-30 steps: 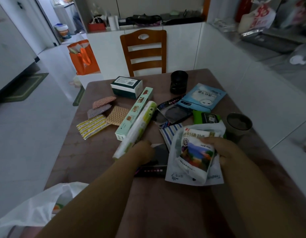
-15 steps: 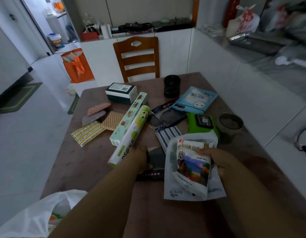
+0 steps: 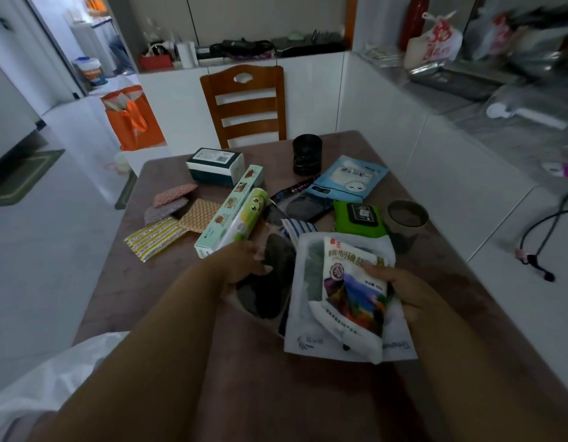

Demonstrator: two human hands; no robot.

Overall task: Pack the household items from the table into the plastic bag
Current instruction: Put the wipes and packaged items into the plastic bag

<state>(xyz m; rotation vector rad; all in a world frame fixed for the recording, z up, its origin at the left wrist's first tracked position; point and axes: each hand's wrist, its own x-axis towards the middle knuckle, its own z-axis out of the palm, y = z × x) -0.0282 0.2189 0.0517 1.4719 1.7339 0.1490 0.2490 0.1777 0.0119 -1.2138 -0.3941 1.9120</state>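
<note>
My right hand [image 3: 400,291] grips a white salt bag [image 3: 352,291] with a colourful picture, pressed against a larger white pouch [image 3: 305,333], both raised over the brown table [image 3: 142,291]. My left hand [image 3: 244,263] is closed on a dark flat packet [image 3: 273,282], tilted up off the table. The near end of a clear roll with a green frog face [image 3: 244,218] is hidden behind that hand. The white plastic bag [image 3: 52,378] lies at the lower left, beside my left forearm.
Farther back lie a long mint box [image 3: 234,199], a teal box [image 3: 215,165], scouring pads [image 3: 174,202], a yellow striped pack [image 3: 155,237], a black jar [image 3: 307,154], a blue pack [image 3: 346,180], green wipes [image 3: 359,216] and a cup [image 3: 407,215]. A wooden chair [image 3: 244,103] stands behind the table.
My left hand has closed on the dark packet and tipped it up off the table. My right hand has raised the salt bag and the pouch slightly.
</note>
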